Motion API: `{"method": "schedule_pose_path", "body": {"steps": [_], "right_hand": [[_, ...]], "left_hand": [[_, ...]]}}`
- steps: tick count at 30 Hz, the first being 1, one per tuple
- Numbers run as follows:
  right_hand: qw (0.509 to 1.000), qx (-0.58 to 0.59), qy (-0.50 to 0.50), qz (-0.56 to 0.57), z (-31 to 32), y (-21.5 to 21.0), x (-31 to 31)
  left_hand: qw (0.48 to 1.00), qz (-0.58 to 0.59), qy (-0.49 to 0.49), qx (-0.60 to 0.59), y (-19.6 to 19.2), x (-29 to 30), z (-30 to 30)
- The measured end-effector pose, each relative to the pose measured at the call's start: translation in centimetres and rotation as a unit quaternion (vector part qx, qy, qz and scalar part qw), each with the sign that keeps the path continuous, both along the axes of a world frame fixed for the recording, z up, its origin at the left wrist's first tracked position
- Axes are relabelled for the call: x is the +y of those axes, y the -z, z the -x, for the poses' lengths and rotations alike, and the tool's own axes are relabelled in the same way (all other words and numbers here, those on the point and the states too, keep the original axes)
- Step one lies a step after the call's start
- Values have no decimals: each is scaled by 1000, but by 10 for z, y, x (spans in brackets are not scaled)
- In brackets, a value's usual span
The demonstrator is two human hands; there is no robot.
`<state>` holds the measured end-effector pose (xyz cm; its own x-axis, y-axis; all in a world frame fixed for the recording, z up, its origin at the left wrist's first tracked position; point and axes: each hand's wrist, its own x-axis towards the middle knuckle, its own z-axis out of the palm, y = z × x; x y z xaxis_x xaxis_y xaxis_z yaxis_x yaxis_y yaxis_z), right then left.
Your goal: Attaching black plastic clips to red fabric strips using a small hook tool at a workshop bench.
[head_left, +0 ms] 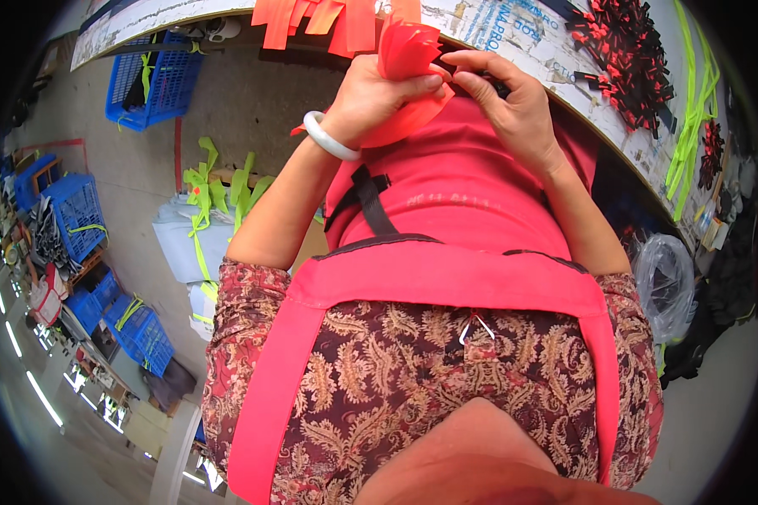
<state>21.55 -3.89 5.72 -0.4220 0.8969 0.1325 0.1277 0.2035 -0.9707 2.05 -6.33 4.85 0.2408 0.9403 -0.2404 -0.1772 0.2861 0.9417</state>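
Presently: left hand (377,91) — white bangle (328,137) at the wrist — closed around a bunch of orange fabric strips (406,50), held above the pink apron (446,202). Right hand (514,97) pinches the bunch's edge with its fingertips. Worktable (556,50) just beyond — black-and-red pieces (627,50), neon-yellow straps (691,109). Blue crates (156,80) on the floor, left.

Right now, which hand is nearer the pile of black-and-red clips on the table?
Right. The right hand is just left of the black-and-red clips; the left hand, gripping folded orange fabric, is farther left.
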Motion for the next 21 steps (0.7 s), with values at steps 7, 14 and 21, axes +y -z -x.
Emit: {"method": "schedule_pose_path", "body": {"steps": [7,14,21], "right_hand": [[997,-44,35,-56,-2,13,-4],[995,-41,76,-53,3,10,-8],[996,-50,54,-55,4,8,-8]], "left_hand": [[1000,-8,-25,12,2,-2,-8],[997,-55,-27,50,9,-2,-9],[995,-78,-29,58,13,-7,-11]]}}
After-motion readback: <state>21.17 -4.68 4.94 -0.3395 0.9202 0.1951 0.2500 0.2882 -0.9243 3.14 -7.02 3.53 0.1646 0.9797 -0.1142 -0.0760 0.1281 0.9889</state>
